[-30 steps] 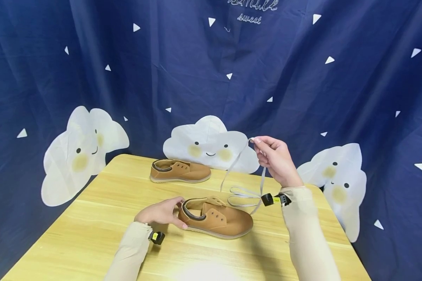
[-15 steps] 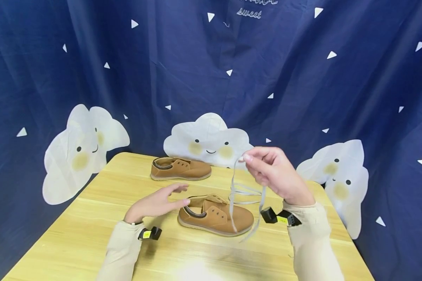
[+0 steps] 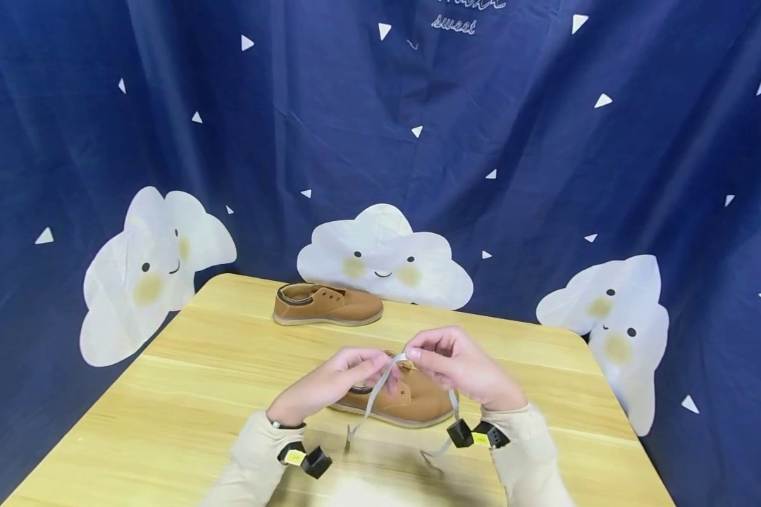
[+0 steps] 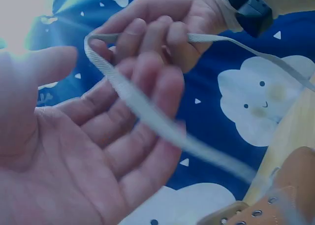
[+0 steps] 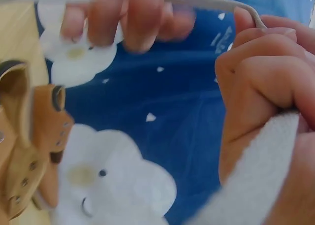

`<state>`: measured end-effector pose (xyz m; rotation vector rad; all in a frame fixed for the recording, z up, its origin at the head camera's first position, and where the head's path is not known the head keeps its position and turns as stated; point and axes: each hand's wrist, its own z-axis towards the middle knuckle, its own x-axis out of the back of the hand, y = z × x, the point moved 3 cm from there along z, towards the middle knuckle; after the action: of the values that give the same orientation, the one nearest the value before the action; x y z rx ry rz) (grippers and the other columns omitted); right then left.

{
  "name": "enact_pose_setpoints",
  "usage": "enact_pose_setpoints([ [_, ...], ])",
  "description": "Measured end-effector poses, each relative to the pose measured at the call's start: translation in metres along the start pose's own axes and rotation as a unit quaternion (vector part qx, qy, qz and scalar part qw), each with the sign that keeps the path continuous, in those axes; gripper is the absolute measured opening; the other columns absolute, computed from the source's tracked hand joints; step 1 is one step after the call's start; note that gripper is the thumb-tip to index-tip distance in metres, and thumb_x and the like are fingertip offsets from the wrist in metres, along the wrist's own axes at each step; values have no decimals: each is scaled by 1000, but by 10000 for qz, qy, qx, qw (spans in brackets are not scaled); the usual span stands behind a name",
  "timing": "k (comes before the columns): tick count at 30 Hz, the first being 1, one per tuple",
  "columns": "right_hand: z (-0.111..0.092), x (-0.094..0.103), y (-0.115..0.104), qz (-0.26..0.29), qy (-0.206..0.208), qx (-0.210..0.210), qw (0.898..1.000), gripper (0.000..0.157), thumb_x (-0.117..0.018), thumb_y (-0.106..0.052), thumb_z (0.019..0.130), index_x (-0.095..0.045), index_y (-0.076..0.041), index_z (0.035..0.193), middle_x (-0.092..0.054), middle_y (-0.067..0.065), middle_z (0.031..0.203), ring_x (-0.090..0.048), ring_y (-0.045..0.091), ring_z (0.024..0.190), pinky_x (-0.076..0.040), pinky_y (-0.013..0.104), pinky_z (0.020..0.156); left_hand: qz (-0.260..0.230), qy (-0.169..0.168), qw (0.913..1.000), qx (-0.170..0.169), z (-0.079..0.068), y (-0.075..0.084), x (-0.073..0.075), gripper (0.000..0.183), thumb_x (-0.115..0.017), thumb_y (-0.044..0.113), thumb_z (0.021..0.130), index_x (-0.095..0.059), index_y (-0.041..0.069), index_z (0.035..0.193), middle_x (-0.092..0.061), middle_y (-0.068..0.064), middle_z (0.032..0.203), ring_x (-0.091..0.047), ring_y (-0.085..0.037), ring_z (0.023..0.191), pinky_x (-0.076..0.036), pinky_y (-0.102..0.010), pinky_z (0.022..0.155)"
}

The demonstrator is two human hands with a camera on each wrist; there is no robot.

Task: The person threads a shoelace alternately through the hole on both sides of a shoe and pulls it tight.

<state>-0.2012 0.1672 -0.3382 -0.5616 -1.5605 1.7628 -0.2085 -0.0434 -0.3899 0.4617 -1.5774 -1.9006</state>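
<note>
Both hands have come together since the earlier frames: my left hand (image 3: 330,384), which was lying by the heel of the near shoe (image 3: 412,403), is now lifted in front of it, and my right hand (image 3: 463,366), which was holding the grey shoelace (image 3: 373,401) high over the right side of the table, is now lowered to meet the left.

Nearest to me, the lace ends are trailing onto the wooden table (image 3: 184,394) just in front of the near shoe. Above them I am holding the lace between both hands. My right hand is pinching it, the fingers curled tight around it in the right wrist view (image 5: 261,77), with the lace bending over the fingertip there (image 5: 211,1). My left hand is a different matter: in the left wrist view (image 4: 88,151) its fingers are lying straight and relaxed, slightly apart, with the lace (image 4: 147,112) running across the fingertips, touching them rather than being clamped.

Just behind the hands, the near shoe is sitting on its sole on the table, toe pointing right, its eyelets showing empty in the left wrist view (image 4: 261,208).

Farther back, a second tan shoe (image 3: 326,304) is standing well apart, near the far edge of the table, also toe to the right.

Beyond that, a dark blue curtain (image 3: 355,105) with white cloud faces (image 3: 380,257) is hanging behind the table.
</note>
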Motion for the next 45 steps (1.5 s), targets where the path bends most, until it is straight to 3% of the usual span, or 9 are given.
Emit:
enact_pose_setpoints([
  [7, -7, 15, 31, 268, 76, -110, 9996, 25, -55, -8, 105, -76, -20, 103, -43, -12, 59, -27, 8, 45, -16, 29, 40, -314, -245, 9987, 316, -1, -16, 7, 31, -50, 23, 110, -65, -3, 106, -61, 2, 75, -62, -9, 66, -56, -26, 66],
  [15, -22, 35, 56, 130, 181, -298, 9993, 21, -54, -8, 105, -74, -16, 103, -44, -11, 63, -26, 7, 46, -14, 31, 40, -253, -453, 9984, 203, -1, -24, 17, 29, -52, 14, 108, -64, -11, 104, -56, 2, 70, -53, -4, 55, -47, -21, 53],
  [22, -34, 52, 73, 37, 250, -551, 9982, 18, -54, -9, 106, -71, -13, 100, -50, -10, 67, -32, 1, 48, -15, 27, 39, -25, -439, 9980, 454, -3, -29, 25, 31, -52, 19, 109, -67, -8, 106, -55, 3, 69, -51, -1, 53, -44, -20, 50],
  [25, -39, 59, 77, -301, 246, -696, 9968, 17, -55, -12, 106, -67, -2, 100, -56, -9, 69, -41, 1, 50, -26, 21, 39, 159, -405, 9975, 550, -5, -29, 29, 31, -52, 18, 109, -67, -9, 107, -54, 5, 68, -49, -1, 52, -42, -19, 48],
  [28, -42, 62, 80, -630, 68, -823, 9946, 23, -57, -13, 105, -63, 10, 104, -68, -1, 76, -58, 6, 56, -45, 23, 45, 314, -345, 9970, 623, -6, -28, 32, 30, -54, 18, 108, -68, -9, 107, -55, 5, 66, -47, -2, 51, -41, -20, 46],
  [31, -40, 60, 83, -788, -356, -826, 9928, 25, -57, -12, 106, -63, 12, 112, -74, 18, 90, -72, 18, 67, -61, 38, 58, 496, -346, 9965, 584, -6, -26, 32, 28, -54, 17, 108, -70, -6, 106, -56, 4, 65, -45, -4, 51, -41, -24, 45],
  [35, -30, 47, 89, -537, -970, -823, 9904, 26, -54, -10, 107, -61, 7, 124, -68, 39, 106, -77, 29, 82, -60, 61, 76, 712, -493, 9953, 437, -3, -23, 25, 27, -54, 18, 108, -70, -4, 105, -51, 5, 64, -43, -6, 50, -40, -26, 45],
  [41, -17, 24, 95, -165, -1500, -556, 9870, 25, -53, -8, 107, -59, 7, 126, -65, 40, 106, -75, 30, 92, -60, 55, 88, 898, -632, 9922, 595, 2, -22, 13, 30, -55, 22, 108, -71, -3, 106, -47, 5, 63, -41, -3, 51, -38, -19, 48],
  [45, -10, 9, 90, -353, -1417, -409, 9884, 25, -53, -9, 107, -63, 8, 123, -66, 35, 99, -74, 17, 88, -61, 52, 84, 966, -689, 9909, 634, 3, -24, 9, 30, -56, 24, 107, -72, -1, 105, -47, 6, 62, -40, -2, 50, -38, -18, 49],
])
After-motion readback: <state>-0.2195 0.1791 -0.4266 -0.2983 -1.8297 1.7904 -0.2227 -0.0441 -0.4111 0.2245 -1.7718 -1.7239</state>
